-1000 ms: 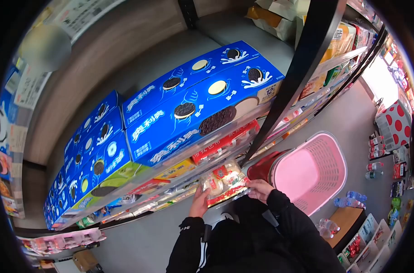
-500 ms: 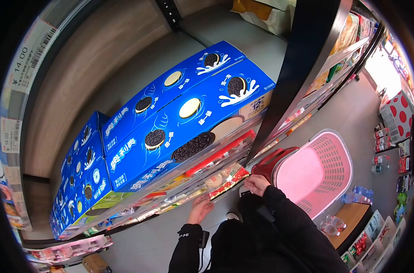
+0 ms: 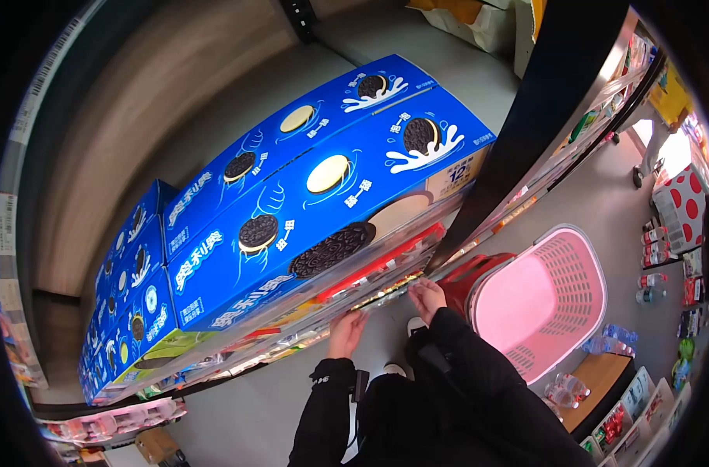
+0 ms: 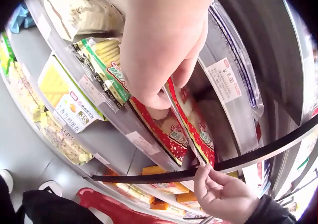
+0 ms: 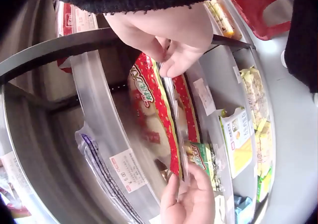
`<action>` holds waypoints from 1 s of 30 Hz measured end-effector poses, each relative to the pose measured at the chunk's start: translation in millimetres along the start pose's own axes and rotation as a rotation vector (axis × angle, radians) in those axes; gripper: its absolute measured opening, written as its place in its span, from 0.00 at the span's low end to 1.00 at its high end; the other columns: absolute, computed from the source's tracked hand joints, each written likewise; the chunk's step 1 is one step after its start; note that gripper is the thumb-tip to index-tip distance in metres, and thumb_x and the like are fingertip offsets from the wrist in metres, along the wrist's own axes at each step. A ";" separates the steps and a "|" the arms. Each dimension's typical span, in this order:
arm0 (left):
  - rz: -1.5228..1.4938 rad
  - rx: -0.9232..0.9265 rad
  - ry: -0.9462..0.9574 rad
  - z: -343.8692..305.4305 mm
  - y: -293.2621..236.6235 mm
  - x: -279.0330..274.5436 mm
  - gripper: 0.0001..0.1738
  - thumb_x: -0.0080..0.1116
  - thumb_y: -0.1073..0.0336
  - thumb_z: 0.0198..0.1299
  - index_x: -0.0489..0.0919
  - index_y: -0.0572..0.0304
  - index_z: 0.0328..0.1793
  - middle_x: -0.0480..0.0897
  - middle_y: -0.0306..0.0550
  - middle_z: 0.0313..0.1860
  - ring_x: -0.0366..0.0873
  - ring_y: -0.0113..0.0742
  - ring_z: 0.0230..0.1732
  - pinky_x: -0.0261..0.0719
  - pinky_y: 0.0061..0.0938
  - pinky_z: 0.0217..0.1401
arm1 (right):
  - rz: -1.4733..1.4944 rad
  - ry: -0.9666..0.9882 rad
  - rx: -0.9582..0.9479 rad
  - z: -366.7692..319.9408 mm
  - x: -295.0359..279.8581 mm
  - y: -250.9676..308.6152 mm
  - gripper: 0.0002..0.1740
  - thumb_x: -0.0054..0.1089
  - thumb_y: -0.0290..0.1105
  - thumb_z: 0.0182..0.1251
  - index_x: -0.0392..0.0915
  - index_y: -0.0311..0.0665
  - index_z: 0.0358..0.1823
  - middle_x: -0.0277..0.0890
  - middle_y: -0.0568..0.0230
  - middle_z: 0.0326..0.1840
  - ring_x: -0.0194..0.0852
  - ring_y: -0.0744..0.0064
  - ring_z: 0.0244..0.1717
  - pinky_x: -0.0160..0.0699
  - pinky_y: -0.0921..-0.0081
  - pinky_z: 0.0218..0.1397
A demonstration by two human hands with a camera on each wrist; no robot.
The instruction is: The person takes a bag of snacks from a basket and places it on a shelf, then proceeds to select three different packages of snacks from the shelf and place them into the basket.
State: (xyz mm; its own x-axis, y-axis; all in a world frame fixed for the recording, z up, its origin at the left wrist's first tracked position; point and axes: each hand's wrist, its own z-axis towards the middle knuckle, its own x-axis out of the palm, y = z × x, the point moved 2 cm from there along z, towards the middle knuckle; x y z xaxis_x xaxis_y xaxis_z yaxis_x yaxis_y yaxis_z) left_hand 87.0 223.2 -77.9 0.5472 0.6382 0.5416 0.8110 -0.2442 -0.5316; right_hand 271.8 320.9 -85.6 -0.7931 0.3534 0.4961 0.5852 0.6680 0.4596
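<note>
A red and clear snack bag (image 4: 190, 119) stands on edge on a lower shelf, beside a similar red bag (image 4: 158, 134). My left hand (image 4: 164, 50) pinches one end of its sealed edge, and my right hand (image 4: 226, 194) pinches the other end. The right wrist view shows the same bag (image 5: 154, 109) stretched between my right hand (image 5: 166, 40) above and my left hand (image 5: 189, 199) below. In the head view, my left hand (image 3: 346, 332) and right hand (image 3: 427, 299) are at the shelf edge, the bag mostly hidden.
Blue cookie boxes (image 3: 315, 187) fill the upper shelf. A black shelf post (image 3: 518, 124) rises right of them. A pink basket (image 3: 518, 303) stands at the right, by a red one (image 3: 467, 284). A green snack pack (image 4: 107, 67) lies beside the bags, and bottles (image 3: 564, 389) stand at the lower right.
The bag has gone from flat in front of me to upright at the shelf. Both hands have moved toward the shelf; the left looked loose half a second ago and now pinches the bag's edge.
</note>
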 end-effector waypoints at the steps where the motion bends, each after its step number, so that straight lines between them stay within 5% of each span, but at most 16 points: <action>1: 0.000 -0.057 -0.003 5.6 2.2 -1.0 0.16 0.45 0.83 0.46 0.69 0.61 0.42 0.73 0.42 0.37 0.70 0.32 0.39 0.70 0.33 0.46 | -0.008 0.022 0.006 3.0 1.4 -1.0 0.15 0.43 0.18 0.54 0.61 0.33 0.45 0.68 0.64 0.35 0.69 0.74 0.38 0.72 0.83 0.41; 8: -0.099 -0.044 0.024 33.0 8.9 -11.3 0.14 0.45 0.83 0.46 0.69 0.64 0.40 0.72 0.46 0.36 0.68 0.37 0.41 0.69 0.35 0.48 | 0.002 0.014 -0.011 25.5 8.8 -7.3 0.14 0.39 0.14 0.53 0.61 0.29 0.43 0.68 0.59 0.37 0.69 0.69 0.38 0.72 0.80 0.43; 10: 0.372 0.098 0.025 37.2 8.1 -7.6 0.17 0.41 0.86 0.46 0.68 0.64 0.42 0.70 0.48 0.40 0.67 0.38 0.46 0.66 0.36 0.53 | 0.007 0.036 -0.024 32.2 11.6 -4.0 0.14 0.39 0.14 0.52 0.61 0.29 0.42 0.67 0.58 0.37 0.69 0.68 0.39 0.72 0.79 0.44; 14: 0.119 0.092 0.003 36.5 22.1 -10.1 0.18 0.42 0.86 0.46 0.68 0.63 0.44 0.70 0.48 0.44 0.67 0.38 0.45 0.65 0.33 0.53 | 0.008 0.045 -0.056 30.8 9.7 -6.6 0.15 0.41 0.14 0.51 0.61 0.30 0.42 0.67 0.57 0.40 0.67 0.67 0.42 0.70 0.78 0.46; 16: 0.043 0.126 -0.011 31.5 26.1 -13.1 0.20 0.43 0.85 0.44 0.68 0.67 0.47 0.68 0.43 0.47 0.66 0.35 0.43 0.67 0.26 0.45 | 0.001 0.048 -0.052 26.5 7.1 -6.0 0.15 0.42 0.14 0.51 0.61 0.30 0.42 0.67 0.57 0.40 0.67 0.67 0.42 0.70 0.77 0.46; 22: 0.170 0.036 0.023 -11.6 12.1 -8.0 0.30 0.43 0.84 0.42 0.63 0.57 0.57 0.62 0.43 0.53 0.61 0.34 0.49 0.66 0.27 0.47 | -0.031 0.183 -0.020 6.2 -0.8 -6.3 0.15 0.45 0.17 0.52 0.61 0.32 0.42 0.66 0.63 0.36 0.67 0.70 0.39 0.71 0.76 0.44; 25: 0.237 -0.112 0.045 -42.3 0.4 -8.2 0.29 0.44 0.80 0.44 0.62 0.58 0.57 0.63 0.46 0.52 0.63 0.35 0.49 0.65 0.28 0.49 | -0.334 0.204 0.180 -22.2 4.6 -13.9 0.12 0.43 0.22 0.55 0.62 0.35 0.43 0.68 0.63 0.36 0.69 0.70 0.37 0.72 0.77 0.39; 30: 0.243 -0.092 0.032 -89.6 -10.2 -18.4 0.26 0.43 0.77 0.47 0.62 0.61 0.56 0.67 0.47 0.49 0.66 0.37 0.48 0.66 0.30 0.51 | -0.438 0.252 0.291 -76.3 26.0 -38.2 0.11 0.43 0.22 0.56 0.64 0.36 0.41 0.70 0.60 0.39 0.72 0.68 0.37 0.73 0.76 0.37</action>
State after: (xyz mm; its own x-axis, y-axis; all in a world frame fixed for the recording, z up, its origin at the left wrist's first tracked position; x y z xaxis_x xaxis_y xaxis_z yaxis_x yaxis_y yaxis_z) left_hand 87.2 148.5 -24.1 0.7331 0.5300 0.4262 0.6698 -0.4539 -0.5877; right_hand 241.7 254.6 -34.1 -0.8651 -0.1392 0.4819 0.1131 0.8819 0.4577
